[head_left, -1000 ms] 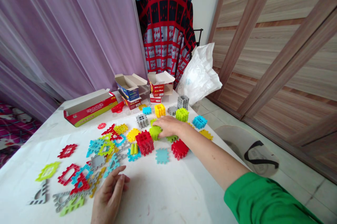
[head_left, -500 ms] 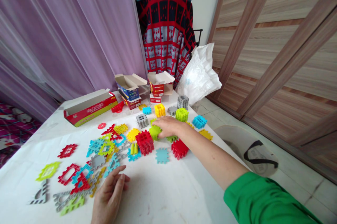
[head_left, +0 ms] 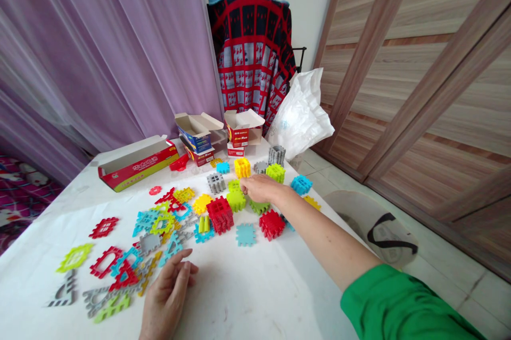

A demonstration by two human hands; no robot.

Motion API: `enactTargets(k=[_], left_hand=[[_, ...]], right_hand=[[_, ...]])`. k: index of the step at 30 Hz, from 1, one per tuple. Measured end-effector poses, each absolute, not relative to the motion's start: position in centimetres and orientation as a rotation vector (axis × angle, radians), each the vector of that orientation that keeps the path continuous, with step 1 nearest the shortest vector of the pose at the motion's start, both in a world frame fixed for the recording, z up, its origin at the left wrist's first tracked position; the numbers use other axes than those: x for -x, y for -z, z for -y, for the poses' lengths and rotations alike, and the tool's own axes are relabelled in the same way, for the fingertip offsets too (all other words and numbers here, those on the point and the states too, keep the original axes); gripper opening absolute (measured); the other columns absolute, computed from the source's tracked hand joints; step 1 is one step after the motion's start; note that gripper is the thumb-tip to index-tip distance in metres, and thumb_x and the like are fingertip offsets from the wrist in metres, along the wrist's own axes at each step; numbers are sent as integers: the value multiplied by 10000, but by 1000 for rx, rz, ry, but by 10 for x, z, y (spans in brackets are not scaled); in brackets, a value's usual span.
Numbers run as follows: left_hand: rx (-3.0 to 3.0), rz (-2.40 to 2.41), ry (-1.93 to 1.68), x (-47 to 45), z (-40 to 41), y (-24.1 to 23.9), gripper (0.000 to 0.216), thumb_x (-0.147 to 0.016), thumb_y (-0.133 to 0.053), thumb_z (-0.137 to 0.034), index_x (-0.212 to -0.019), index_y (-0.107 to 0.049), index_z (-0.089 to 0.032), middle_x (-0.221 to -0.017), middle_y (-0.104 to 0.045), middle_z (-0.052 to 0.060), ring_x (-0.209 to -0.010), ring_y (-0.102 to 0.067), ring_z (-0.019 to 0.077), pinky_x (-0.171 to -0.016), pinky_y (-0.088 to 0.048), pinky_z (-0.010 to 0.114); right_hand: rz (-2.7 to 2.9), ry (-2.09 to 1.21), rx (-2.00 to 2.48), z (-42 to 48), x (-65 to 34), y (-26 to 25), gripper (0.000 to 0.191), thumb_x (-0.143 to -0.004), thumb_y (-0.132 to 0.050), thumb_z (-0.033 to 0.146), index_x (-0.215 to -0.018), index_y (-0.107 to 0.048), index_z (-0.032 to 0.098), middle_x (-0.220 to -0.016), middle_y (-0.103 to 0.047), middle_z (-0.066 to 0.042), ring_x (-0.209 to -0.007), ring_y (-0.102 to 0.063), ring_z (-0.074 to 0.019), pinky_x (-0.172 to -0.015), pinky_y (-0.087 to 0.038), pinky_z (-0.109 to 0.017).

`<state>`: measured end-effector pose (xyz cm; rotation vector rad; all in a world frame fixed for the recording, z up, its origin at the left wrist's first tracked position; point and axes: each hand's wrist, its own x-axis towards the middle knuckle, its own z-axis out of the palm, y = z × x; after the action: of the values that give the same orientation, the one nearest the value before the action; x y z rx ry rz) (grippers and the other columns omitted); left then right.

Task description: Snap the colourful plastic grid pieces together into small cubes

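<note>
My right hand (head_left: 258,189) reaches across the table with its fingers curled in. Its fingertips are beside the lime green interlocking pieces (head_left: 236,200), and whatever is between them is hidden. Another lime green piece (head_left: 258,207) lies partly under that hand. Nearer to me are a red stack of window pieces (head_left: 220,216), a second red stack (head_left: 272,224) and a flat light blue square piece (head_left: 245,234). My left hand (head_left: 171,288) rests on the table, fingers loosely bent and apart, holding nothing. A blue triangular piece (head_left: 171,248) lies just beyond its fingers.
Loose pieces in several colours, such as a red frame (head_left: 106,262), spread over the left of the white table (head_left: 239,297). A long red box (head_left: 138,170) and smaller open boxes (head_left: 195,130) stand at the back. A grey stack (head_left: 277,155) stands near a white bag (head_left: 301,111).
My right hand has drawn back slightly from the lime green pieces and its fingers have curled in, so more of those pieces shows. My left hand stays in place.
</note>
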<state>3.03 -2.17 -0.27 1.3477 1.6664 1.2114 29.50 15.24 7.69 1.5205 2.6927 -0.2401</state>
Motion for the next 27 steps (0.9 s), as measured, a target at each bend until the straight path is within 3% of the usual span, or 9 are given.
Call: enactTargets(k=[17,23,27], left_hand=[[-1346,-1643,-1218,-29,21,8,566,-724,-593,-675,-1035,-650,-204,-689,-688,8,-572,-628,157,-570,-542,267],[-1344,-1616,-1200,-27,21,9,537,-743,-590,-653,-1041,-652,-210,-707,-689,10,-586,-627,161,-582,-545,273],[-1355,-1588,-1217,-26,19,10,498,-767,-589,-616,-1044,-650,-208,-718,-690,14,-582,-625,160,-580,-537,279]], right_hand=[[-2690,257,-1574,-149,-291,-79,298,-818,-504,131,-1044,-662,243,-1011,-726,-50,-920,-649,-215,-684,-399,-275],[-2812,220,-1886,-132,-304,-96,252,-869,-477,152,-1016,-663,236,-973,-737,-22,-900,-658,-187,-717,-413,-262],[-3080,391,-2145,-101,-301,-93,224,-857,-480,125,-957,-653,226,-931,-748,3,-866,-677,-158,-742,-445,-243]])
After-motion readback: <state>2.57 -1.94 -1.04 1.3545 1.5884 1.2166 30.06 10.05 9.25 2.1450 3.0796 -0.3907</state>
